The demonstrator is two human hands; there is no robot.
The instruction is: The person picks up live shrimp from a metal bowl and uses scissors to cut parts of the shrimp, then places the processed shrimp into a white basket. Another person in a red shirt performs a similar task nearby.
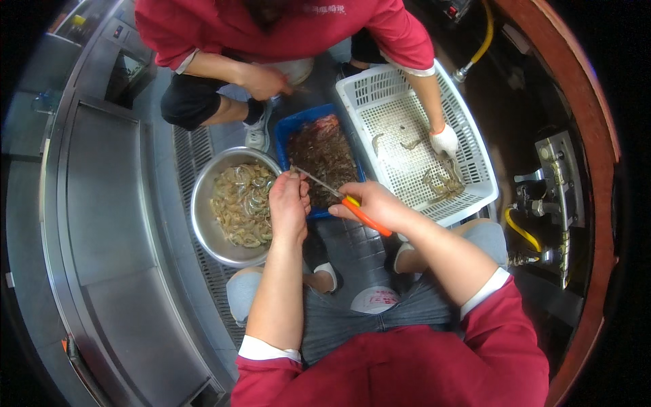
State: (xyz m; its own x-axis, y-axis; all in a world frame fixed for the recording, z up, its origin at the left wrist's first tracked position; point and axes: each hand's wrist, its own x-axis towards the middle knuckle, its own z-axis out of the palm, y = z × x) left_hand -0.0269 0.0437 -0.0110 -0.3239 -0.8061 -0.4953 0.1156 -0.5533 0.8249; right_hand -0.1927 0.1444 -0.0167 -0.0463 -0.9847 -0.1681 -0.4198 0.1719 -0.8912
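Note:
My right hand grips scissors with orange and yellow handles. Their blades reach left to the fingertips of my left hand, which pinches what looks like a shrimp, mostly hidden by the fingers. Beyond and below the blades is a blue plastic tub with a heap of brownish shrimp trimmings. Left of my left hand stands a round steel bowl holding many shrimp. To the right is a white perforated plastic basket with several shrimp in its near right part.
A co-worker sits opposite, one gloved hand in the basket and the bare hand left of the tub. A floor drain grate runs beside steel cabinets. Pipes and a valve with a yellow hose are at right.

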